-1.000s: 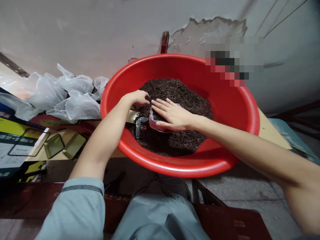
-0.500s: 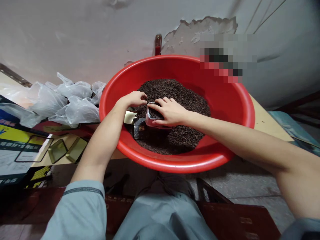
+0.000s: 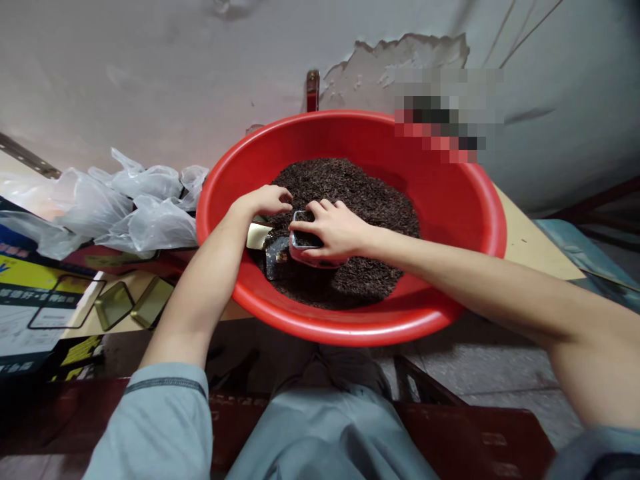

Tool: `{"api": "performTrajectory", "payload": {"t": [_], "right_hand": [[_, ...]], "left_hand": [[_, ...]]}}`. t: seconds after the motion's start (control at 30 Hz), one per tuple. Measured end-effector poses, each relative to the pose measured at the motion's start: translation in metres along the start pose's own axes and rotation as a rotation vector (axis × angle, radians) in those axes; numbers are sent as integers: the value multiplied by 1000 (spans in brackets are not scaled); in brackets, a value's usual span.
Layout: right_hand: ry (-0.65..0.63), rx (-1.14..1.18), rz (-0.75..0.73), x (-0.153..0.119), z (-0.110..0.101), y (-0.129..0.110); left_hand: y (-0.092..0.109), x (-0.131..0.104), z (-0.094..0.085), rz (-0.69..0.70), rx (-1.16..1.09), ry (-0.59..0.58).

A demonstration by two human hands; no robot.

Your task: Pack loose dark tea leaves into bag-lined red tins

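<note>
A large red basin (image 3: 350, 333) holds a heap of dark, dry, loose leaves that look like tea (image 3: 350, 177). My right hand (image 3: 340, 230) grips a clear plastic box (image 3: 295, 250) from above, its fingers over the top and side. Dark leaves show inside the box. My left hand (image 3: 270, 200) hovers at the heap's left side with fingers curled; whatever they hold is hidden. Below it lie a black patterned tin (image 3: 277, 259) and a pale gold piece (image 3: 259, 235), partly sunk among the leaves.
White plastic bags (image 3: 150, 220) stand left of the basin. Two small gold tins (image 3: 114, 305) with dark rims lie at the left table edge, beside a printed carton (image 3: 30, 320). A peeling wall (image 3: 175, 80) rises behind. A dark red bench (image 3: 475, 440) is beneath me.
The box under my right hand has shifted slightly left and down, with my fingers moving along it. My left hand stays nearly in place. The whole view has drifted a little.
</note>
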State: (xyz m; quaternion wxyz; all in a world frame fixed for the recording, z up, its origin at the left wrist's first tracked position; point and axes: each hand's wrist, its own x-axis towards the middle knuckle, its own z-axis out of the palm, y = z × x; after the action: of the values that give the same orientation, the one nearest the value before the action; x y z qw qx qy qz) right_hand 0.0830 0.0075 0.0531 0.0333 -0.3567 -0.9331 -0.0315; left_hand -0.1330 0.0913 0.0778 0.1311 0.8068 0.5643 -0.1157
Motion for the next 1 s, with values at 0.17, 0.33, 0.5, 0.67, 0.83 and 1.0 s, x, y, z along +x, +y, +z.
{"api": "performTrajectory", "payload": {"t": [0.17, 0.33, 0.5, 0.67, 0.83, 1.0], "right_hand": [[-22, 20, 3, 1, -1, 2], [-20, 39, 11, 2, -1, 5], [-35, 39, 14, 1, -2, 4], [-69, 59, 10, 1, -6, 4], [-65, 58, -14, -1, -5, 3], [-55, 65, -14, 0, -1, 0]], "left_hand": [[0, 1, 1, 10, -14, -19], [1, 0, 1, 2, -13, -17], [3, -4, -1, 14, -15, -14], [3, -4, 0, 29, -19, -7], [2, -3, 0, 35, -25, -15], [3, -5, -1, 42, -37, -17]]}}
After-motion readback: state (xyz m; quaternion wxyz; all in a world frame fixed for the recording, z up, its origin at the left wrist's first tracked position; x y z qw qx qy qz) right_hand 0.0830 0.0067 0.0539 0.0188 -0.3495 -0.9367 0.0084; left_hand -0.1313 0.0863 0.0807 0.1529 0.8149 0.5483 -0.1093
